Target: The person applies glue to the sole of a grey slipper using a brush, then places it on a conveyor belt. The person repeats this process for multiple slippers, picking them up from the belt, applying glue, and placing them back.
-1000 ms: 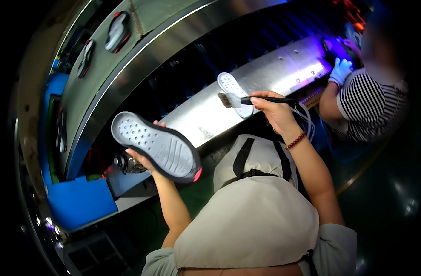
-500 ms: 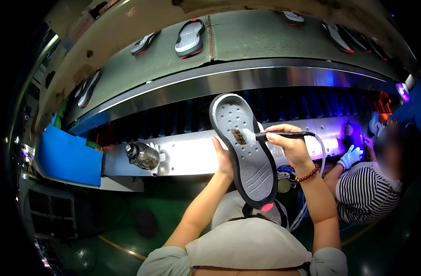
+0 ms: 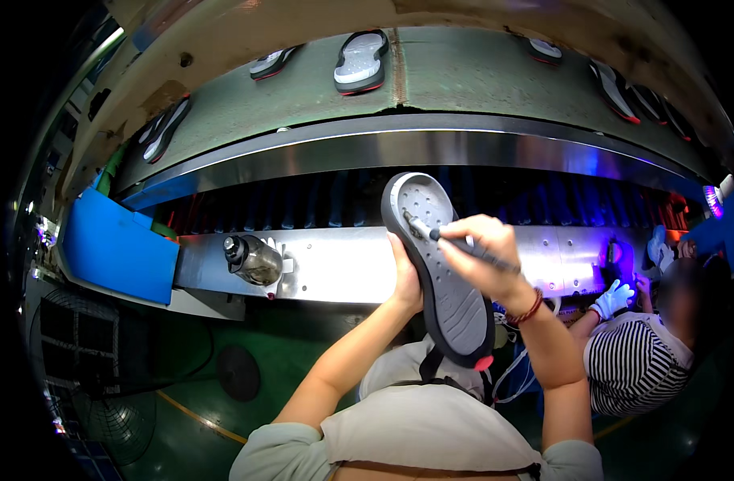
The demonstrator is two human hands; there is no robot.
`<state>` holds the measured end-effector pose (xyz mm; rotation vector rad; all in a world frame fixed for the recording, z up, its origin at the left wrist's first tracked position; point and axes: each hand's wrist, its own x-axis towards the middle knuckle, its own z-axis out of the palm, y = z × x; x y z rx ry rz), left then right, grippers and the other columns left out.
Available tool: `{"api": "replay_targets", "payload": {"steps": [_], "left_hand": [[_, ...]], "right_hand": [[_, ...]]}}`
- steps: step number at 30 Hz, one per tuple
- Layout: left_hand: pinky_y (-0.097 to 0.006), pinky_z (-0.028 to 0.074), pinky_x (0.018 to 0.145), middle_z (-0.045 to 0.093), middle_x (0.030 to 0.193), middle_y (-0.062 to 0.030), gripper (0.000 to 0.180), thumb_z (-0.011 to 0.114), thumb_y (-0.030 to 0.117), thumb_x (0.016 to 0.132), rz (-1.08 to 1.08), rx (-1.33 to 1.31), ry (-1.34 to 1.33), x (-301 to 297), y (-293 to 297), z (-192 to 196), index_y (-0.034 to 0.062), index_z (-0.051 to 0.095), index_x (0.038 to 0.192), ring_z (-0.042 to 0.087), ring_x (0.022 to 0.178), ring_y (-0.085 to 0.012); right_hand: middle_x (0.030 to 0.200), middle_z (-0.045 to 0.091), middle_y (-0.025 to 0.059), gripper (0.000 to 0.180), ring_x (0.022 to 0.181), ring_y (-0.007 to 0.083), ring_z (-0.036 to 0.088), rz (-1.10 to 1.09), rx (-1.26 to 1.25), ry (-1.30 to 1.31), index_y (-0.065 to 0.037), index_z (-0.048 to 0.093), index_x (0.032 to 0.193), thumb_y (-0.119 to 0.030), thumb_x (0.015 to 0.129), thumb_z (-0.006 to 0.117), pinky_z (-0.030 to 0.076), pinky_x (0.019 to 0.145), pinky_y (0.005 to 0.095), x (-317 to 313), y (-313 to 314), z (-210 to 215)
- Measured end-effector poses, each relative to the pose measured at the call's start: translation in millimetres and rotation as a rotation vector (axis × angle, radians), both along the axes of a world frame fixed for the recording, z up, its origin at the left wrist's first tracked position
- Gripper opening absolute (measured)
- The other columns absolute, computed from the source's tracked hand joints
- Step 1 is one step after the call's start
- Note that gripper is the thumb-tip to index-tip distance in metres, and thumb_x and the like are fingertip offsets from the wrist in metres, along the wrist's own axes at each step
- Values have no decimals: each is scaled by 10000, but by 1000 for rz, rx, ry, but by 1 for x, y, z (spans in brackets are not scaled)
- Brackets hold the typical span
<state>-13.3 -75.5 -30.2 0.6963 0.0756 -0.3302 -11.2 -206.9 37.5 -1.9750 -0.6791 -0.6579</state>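
Observation:
A grey shoe sole (image 3: 456, 313) with a dark rim and a red tip is held up, slightly tilted, over the near edge of the metal ledge. My left hand (image 3: 404, 276) grips it by its left side, thumb along the rim and fingers hidden behind. In my right hand (image 3: 487, 255) a slim dark-handled brush (image 3: 420, 227) is pinched. Its pale end meets the dotted upper part of the sole, near the left rim, where a dark patch partly shows.
Beyond the metal ledge (image 3: 335, 260) runs a green conveyor belt (image 3: 463, 76) carrying several soles, such as a grey one (image 3: 361, 60). A dark bottle (image 3: 253, 258) lies tilted on the ledge at left. At right sits a co-worker in a striped shirt (image 3: 635, 361), with a gloved hand (image 3: 613, 299).
The brush has moved up and left across the sole, from its middle toward the left rim. My right hand now covers part of the sole. The whole view has shifted slightly.

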Motion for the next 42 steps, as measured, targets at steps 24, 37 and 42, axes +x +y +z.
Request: {"api": "replay_targets", "payload": {"steps": [24, 37, 42], "left_hand": [[-429, 378, 918, 443, 1182, -211, 991, 148, 805, 669, 50, -3, -95, 9, 32, 32, 41, 300, 1281, 461, 1073, -332], [-423, 376, 909, 454, 1160, -210, 952, 225, 781, 692, -2, -196, -368, 29, 44, 65, 14, 323, 1246, 476, 1030, -321], [-448, 352, 933, 420, 1206, -229, 941, 230, 770, 703, 183, -66, -299, 42, 54, 57, 25, 292, 1276, 448, 1074, -354]], "right_hand": [[786, 636, 80, 128, 710, 80, 576, 298, 428, 683, 19, 634, 816, -12, 695, 661, 452, 675, 211, -32, -14, 32], [849, 628, 117, 167, 818, 182, 599, 531, 285, 496, 22, 623, 839, 26, 675, 657, 464, 746, 275, -49, -20, 15], [884, 621, 117, 179, 825, 168, 591, 314, 375, 623, 13, 622, 851, 42, 677, 649, 465, 750, 283, -53, -35, 11]]}}
